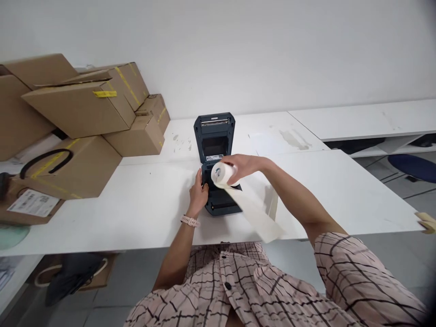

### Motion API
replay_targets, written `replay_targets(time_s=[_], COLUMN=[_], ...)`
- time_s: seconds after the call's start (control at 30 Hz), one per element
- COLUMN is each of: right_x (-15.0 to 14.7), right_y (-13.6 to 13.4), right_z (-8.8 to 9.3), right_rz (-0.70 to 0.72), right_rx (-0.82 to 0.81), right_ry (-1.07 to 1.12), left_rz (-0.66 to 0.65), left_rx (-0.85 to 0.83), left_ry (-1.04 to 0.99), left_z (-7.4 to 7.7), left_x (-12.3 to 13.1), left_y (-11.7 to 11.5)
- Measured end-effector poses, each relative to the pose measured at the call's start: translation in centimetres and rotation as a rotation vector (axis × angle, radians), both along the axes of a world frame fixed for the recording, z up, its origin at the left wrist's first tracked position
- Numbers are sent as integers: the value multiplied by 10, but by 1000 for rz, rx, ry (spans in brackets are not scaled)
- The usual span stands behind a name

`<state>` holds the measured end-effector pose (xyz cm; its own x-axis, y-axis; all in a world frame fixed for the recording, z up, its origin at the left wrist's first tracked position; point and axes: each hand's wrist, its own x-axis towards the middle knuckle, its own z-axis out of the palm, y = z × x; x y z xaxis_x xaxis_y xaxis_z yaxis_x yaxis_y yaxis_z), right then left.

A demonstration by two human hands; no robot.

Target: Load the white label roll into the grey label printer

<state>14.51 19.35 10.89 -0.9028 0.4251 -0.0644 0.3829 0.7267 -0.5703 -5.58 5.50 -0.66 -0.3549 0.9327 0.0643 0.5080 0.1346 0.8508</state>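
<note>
A dark label printer (223, 208) stands on the white table with its lid (214, 131) raised. My left hand (198, 195) grips the printer's left side, fingers at the edge of the open bay. Over the bay, my right hand (243, 167) is closed around a roll of white labels (220, 175), its hollow core facing left. A loose strip of label paper (257, 215) hangs from the roll down to the right, past the printer toward the table's front edge. The roll hides part of the bay behind it.
Several cardboard boxes (85, 109) are stacked at the left of the white table (146, 222). A sheet of paper (264, 144) lies behind the printer to the right. Another white table (374, 118) adjoins at the back right, near a dark blue stool seat (413, 167).
</note>
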Motion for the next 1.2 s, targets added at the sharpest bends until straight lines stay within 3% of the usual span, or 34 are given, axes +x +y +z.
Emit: replay_targets(time_s=[0.13,0.3,0.5,0.63,0.73,0.87,1.2], right_x=[-42,-52,-42,-13,7,10,9], right_y=[-12,-7,-17,-67,-115,-153,-151], right_z=[-7,-24,-41,-61,-82,-107,-114], right_rz=[45,29,-8,-52,-85,-205,-200], right_rx=[253,254,289,439,462,501,567], right_ry=[-330,-403,-321,-53,89,197,248], left_rz=[1,-6,8,6,14,42,37], left_rx=[-4,-17,18,46,63,70,114], left_ry=[-44,-48,-62,-65,-70,-59,-180], left_z=[0,4,1,-3,-6,-8,-16], left_x=[2,4,3,3,3,3,1], left_y=[-2,-3,-2,-2,-1,0,3])
